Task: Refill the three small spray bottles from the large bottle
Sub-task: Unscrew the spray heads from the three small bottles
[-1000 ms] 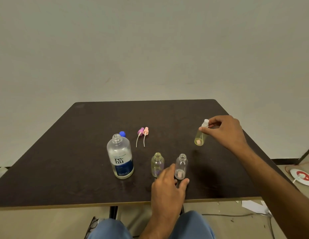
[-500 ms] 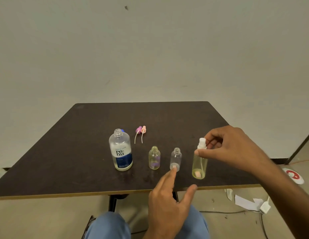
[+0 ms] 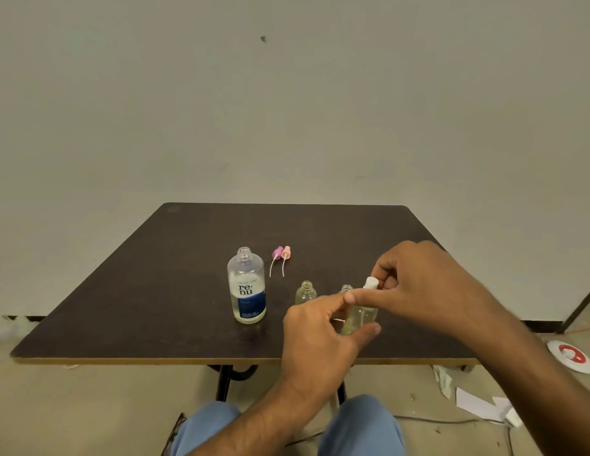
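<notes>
Table: dark brown square laminate table (image 3: pixel 155 291), pale front edge.
Large bottle: clear uncapped plastic bottle with blue label (image 3: pixel 246 286), upright, left of centre.
Right hand (image 3: pixel 428 291): fingers pinch the white spray cap (image 3: pixel 371 283).
Left hand (image 3: pixel 315 337): fingers curled round the yellowish small spray bottle (image 3: pixel 361 317), near the front edge.
Other small bottles: open yellowish one (image 3: pixel 306 292) upright; clear one (image 3: pixel 347 287) mostly hidden.
Loose pumps: purple spray head (image 3: pixel 278 251) and pink spray head (image 3: pixel 286 251), lying side by side behind.

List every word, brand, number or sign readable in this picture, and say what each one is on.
"re-nu": brand in dark letters on the white part of the label of the large bottle.
Small line above the brand on that label: too small to read.
White print on the blue lower part of that label: too blurred to read.
Red mark on the white round disc on the floor: a shape, no legible text.
Small spray bottles and loose spray heads: no text visible.
</notes>
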